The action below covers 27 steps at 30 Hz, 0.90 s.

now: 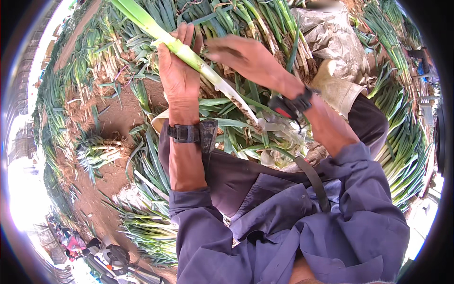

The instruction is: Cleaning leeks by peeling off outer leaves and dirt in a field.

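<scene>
My left hand (177,71) grips a long leek (189,54) around its pale green stalk, holding it slanted from upper left down to its white root end near my lap. My right hand (246,59) hovers just right of the stalk, fingers curled and blurred, touching or very near the leek's outer skin. Both wrists carry black straps with small devices. Peeled leaf scraps (279,137) lie on my lap below the root end.
Piles of leeks (255,19) lie ahead and to the right (406,156). Bare brown soil (111,118) spreads on the left with scattered bunches (97,154). A crumpled grey sack (336,38) lies at upper right, beside my pale boot (338,87).
</scene>
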{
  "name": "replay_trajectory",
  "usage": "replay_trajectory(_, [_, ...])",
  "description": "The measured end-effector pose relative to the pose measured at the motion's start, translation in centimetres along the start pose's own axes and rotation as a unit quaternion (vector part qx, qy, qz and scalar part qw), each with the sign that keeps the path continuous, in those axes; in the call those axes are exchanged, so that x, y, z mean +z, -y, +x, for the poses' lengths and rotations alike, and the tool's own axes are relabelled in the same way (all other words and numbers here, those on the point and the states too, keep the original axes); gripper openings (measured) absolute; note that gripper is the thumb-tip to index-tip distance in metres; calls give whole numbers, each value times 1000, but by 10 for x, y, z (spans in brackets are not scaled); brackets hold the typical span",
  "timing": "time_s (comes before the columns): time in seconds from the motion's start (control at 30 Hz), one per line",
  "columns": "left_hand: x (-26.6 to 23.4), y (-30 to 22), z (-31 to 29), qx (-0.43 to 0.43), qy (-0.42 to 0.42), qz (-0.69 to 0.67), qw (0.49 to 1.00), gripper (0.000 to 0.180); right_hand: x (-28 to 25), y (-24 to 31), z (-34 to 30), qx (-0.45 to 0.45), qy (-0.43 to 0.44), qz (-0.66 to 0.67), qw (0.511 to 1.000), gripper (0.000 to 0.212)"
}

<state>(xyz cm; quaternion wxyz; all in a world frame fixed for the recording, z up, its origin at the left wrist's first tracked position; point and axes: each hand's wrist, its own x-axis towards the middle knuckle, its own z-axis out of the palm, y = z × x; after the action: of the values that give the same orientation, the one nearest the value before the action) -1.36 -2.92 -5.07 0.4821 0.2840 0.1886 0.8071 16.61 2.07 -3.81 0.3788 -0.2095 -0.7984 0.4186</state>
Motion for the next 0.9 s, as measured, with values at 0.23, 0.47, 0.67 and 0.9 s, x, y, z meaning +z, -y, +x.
replay_trajectory(0.23, [-2,15,0,-15,38,9,999,39,9,-4,30,-38,-13,97,994,19])
replay_trajectory(0.47, [11,11,-4,-31,-20,9,999,40,17,9,1,-210,-7,-137,968,15])
replay_trajectory(0.67, [2,-2,1,2,-26,56,998,32,-10,23,-19,-126,-47,-22,991,14])
replay_trajectory(0.9, [-8,-6,10,1,-40,20,999,38,-12,13,-15,-17,35,9,999,51])
